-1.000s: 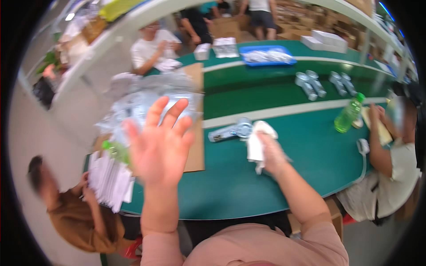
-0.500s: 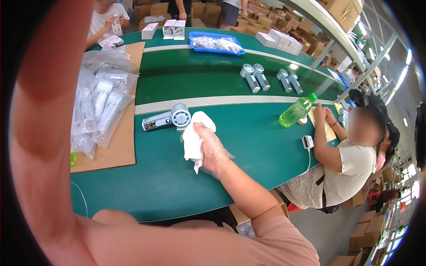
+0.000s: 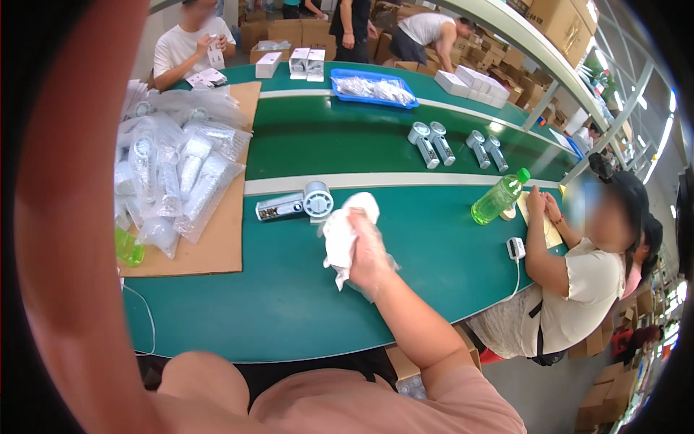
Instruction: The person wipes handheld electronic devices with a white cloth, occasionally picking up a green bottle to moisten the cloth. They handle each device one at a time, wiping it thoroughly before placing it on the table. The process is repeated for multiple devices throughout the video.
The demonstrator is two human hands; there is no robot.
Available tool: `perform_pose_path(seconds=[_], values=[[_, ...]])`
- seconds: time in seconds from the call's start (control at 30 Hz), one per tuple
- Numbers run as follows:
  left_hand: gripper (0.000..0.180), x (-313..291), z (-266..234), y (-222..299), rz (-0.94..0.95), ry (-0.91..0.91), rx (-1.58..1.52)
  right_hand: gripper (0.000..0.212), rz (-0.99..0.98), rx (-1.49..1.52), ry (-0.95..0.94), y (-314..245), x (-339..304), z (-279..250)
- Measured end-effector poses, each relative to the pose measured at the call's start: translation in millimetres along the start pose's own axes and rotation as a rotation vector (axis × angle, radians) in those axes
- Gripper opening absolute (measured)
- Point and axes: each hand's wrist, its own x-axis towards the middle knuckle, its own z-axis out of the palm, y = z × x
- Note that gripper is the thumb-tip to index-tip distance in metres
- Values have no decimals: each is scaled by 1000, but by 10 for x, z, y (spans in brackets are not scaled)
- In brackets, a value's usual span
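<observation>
My right hand [image 3: 369, 249], in a thin clear plastic glove, is closed round a crumpled white cloth [image 3: 338, 242] above the green table. Just left of the cloth lies a silver-grey handheld fan [image 3: 318, 200], its round head toward my hand and its handle pointing left. Cloth and fan look close, but I cannot tell whether they touch. My left arm [image 3: 72, 217] rises large and blurred along the left edge; its hand is outside the picture.
Bubble-wrapped fans [image 3: 170, 170] lie heaped on a cardboard sheet [image 3: 224, 253] at left. Several more fans [image 3: 426, 145] rest on the belt [image 3: 325, 145]. A green bottle [image 3: 500, 197] and a white charger [image 3: 515, 249] stand near a seated co-worker [image 3: 585, 282]. Behind is a blue tray [image 3: 374, 88].
The view has swung slightly, so the table and everything on it sit farther right and lower. My right hand keeps the cloth beside the fan. A bending person shows more fully at the back.
</observation>
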Motion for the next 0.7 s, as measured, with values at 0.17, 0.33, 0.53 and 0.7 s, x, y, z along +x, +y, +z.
perform_pose_path(seconds=[0.17,0.33,0.53,0.7], values=[[57,-158,126,96,-1,30,27,57,-95,12,-465,-180,-108,107],[59,-206,130,190,131,68,23,41,-87,258,-162,-272,229,-19],[54,-449,112,-432,212,894,336,65,162,16,-516,-252,-73,102],[38,-545,-378,-1052,-375,1087,831,66,193,-206,-472,106,-97,119]])
